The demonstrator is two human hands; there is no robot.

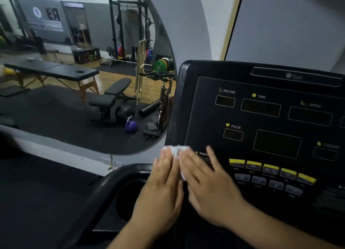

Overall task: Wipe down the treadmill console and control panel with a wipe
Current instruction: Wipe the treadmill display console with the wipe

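- Two hands, lower middle of the frame, side by side with their inner edges touching; both are motion-blurred
- Left hand [164,183]: fingers straight and close together, laid flat on the wipe, nothing curled round it
- Right hand [211,187]: fingers straight and slightly spread, pressed flat on the wipe and on the lower left corner of the console
- One white wipe [175,150]: crumpled and held down under the fingertips of both hands. It shows above the fingertips and in the narrow gap between the hands. It lies on the lower left corner of the console face, just beside a yellow caution label [203,153]
- One black treadmill console [270,118]: fills the right half of the frame, with unlit windows marked INCLINE, TIME, SPEED and PULSE
- Five yellow buttons [270,168]: in a row to the right of the right hand, with four grey buttons [259,179] in a row just below
- One round cup holder [128,196]: lower middle, partly hidden behind the left wrist
- One arched mirror [56,114]: upper left, reflecting a black massage table [56,70], a weight bench [112,95], a purple kettlebell [131,125], a black rack [128,30] and green and yellow weight plates [160,65]
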